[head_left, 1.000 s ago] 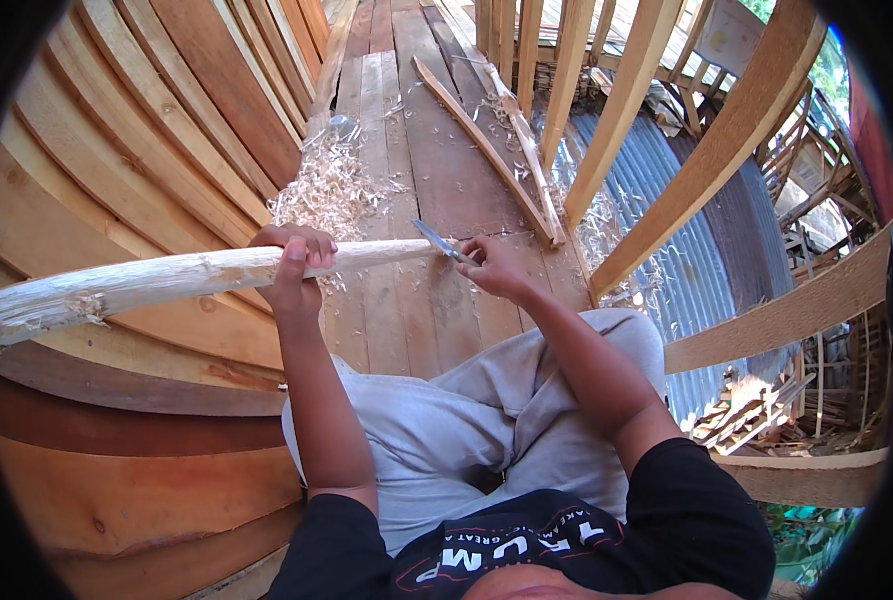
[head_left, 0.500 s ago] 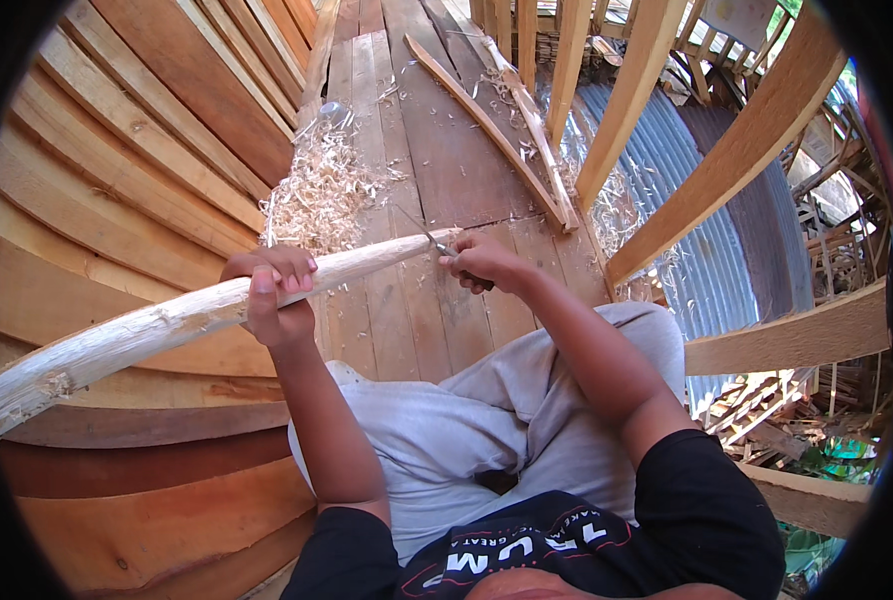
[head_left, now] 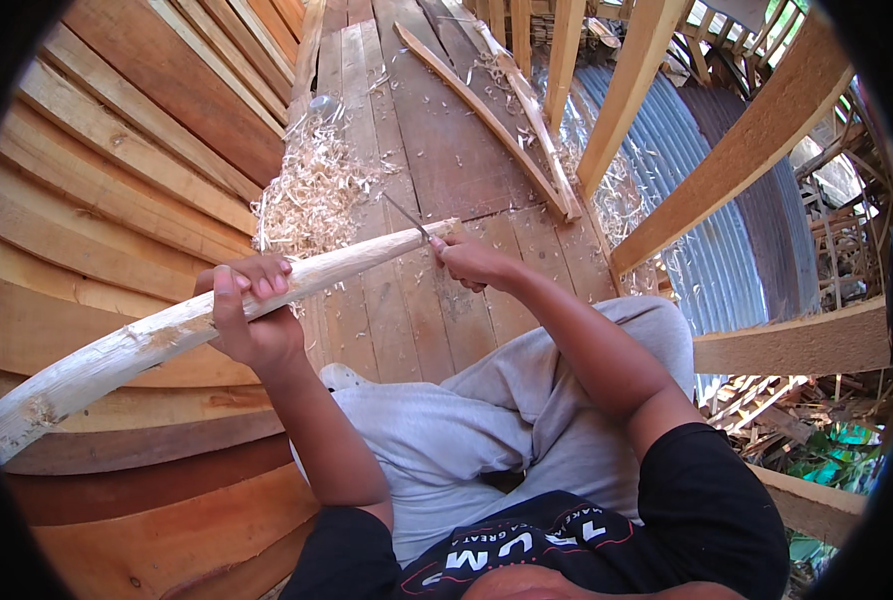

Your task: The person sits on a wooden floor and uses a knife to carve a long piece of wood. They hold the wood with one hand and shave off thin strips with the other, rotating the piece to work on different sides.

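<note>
A long pale pole (head_left: 146, 347), stripped of bark, slants across in front of me, thick at the left and narrowing toward its tip on the right. Wrapped around its middle is my left hand (head_left: 249, 312), thumb on the near side and fingers over the top. My right hand (head_left: 476, 263) is closed on a knife (head_left: 404, 214), beside the narrow end of the pole. The thin blade points up and left and crosses the wood close to the tip. Most of the knife's handle is hidden in my fingers.
Curled wood shavings (head_left: 311, 190) are heaped on the plank floor (head_left: 436, 310) beyond the pole. Stacked boards (head_left: 116, 225) line the left. A loose wooden strip (head_left: 486, 120) lies ahead. Upright slats (head_left: 631, 95) stand at the right, with corrugated metal sheets (head_left: 706, 220) beyond them.
The pole and my left hand have shifted slightly left. My right hand has turned the knife, and its blade now lies across the wood a little farther from the tip.
</note>
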